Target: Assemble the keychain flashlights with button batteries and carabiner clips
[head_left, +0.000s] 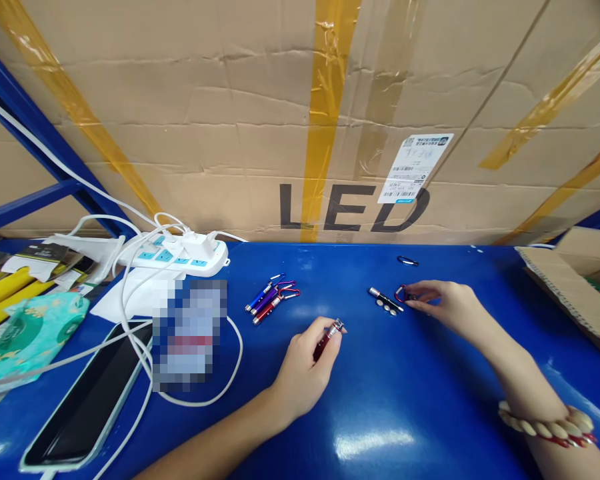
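My left hand (pixel 307 363) is closed around a small dark red flashlight (pixel 325 341), its metal end poking out past the thumb. My right hand (pixel 437 300) pinches a red carabiner (pixel 401 293) by its near end, at or just above the table. Beside it lies a black flashlight (pixel 385 299) with several small button cells (pixel 386 305) along its near side. A black carabiner (pixel 407 261) rests farther back. Left of my left hand, a blue flashlight (pixel 260 297), a purple one (pixel 266 301) and a red one (pixel 267 311) lie together with carabiners attached.
A white power strip (pixel 215 260) with plugs and looping white cables (pixel 240 363) occupies the left. Near it lie a phone (pixel 87 400), a blurred-out item (pixel 193 333) and a green tissue pack (pixel 40 340). An open carton (pixel 565 287) stands right; a large cardboard box (pixel 240 147) walls the back.
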Tool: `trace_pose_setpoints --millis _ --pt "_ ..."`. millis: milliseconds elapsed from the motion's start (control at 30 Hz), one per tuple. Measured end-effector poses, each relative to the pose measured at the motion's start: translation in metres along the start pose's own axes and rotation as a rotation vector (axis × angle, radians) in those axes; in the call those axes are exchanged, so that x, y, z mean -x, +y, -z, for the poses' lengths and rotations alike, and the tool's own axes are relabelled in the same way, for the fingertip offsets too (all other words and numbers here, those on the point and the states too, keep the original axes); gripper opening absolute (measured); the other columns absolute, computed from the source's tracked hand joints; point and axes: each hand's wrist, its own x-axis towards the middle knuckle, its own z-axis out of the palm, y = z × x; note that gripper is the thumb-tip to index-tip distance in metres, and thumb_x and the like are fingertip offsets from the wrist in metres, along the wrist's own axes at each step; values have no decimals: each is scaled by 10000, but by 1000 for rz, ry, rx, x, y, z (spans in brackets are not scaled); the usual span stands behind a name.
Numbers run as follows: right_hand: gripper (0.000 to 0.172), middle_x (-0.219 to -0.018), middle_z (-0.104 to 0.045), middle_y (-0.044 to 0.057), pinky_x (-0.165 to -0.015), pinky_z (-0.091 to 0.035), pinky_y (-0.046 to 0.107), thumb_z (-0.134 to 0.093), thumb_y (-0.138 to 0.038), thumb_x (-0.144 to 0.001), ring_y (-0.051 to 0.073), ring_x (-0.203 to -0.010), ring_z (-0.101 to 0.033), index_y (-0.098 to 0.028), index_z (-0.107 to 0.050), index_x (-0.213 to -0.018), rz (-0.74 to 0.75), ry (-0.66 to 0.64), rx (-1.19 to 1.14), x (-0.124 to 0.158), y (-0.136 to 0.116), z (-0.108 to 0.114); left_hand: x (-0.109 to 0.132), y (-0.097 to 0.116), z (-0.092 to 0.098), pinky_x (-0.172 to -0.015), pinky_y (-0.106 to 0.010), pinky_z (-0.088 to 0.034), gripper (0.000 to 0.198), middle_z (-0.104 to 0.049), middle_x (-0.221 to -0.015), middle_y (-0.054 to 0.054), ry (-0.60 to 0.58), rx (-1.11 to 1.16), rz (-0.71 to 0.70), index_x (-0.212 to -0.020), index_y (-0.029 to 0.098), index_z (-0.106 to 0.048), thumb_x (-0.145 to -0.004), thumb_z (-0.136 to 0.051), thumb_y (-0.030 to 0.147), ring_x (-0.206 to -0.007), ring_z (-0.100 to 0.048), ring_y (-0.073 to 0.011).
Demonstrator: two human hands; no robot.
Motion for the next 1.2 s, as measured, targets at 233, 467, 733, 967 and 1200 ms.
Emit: trace_pose_setpoints --millis 233,467,733,967,1200 --pt "316 -844 -706 29 -455 -431 257 -614 -533 -705 186 -608 -629 -281 -725 -860 10 101 111 6 -8 -2 2 1 -1 -468 -226 -261 233 -387 -545 66 0 -10 20 -911 169 -555 -932 -372 312 -464 -330 -102" --pt "385 -839 -678 51 -414 -399 244 -557 -558 -745 173 -572 -605 -241 -719 -890 -8 126 184 5 -20 -14 3 1 0 -475 -223 -271 223 -391 -546 66 -5 -13 13 -934 173 -563 -930 -379 298 -476 -352 -104" --pt "294 -741 -702 34 -418 -421 257 -563 -450 -712 202 -588 -632 -252 -726 -857 -17 103 117 4 -22 -18 3 0 -1 -482 -221 -288 219 -408 -550 58 8 -17 -11 -927 173 -573 -930 -387 287 -492 -378 -109" --pt "306 -723 -702 24 -475 -456 276 -541 -459 -736 190 -585 -627 -245 -714 -870 -2 79 64 3 -17 -22 4 1 0 -485 -222 -294 219 -415 -552 56 3 -22 -14 -914 179 -567 -931 -381 293 -493 -388 -111" --pt "405 -742 -681 71 -534 -454 311 -575 -605 -716 192 -595 -568 -221 -702 -740 87 332 -153 6 -38 -12 2 -1 0 -512 -230 -311 210 -405 -518 71 15 -25 13 -783 207 -455 -937 -334 284 -472 -406 -112"
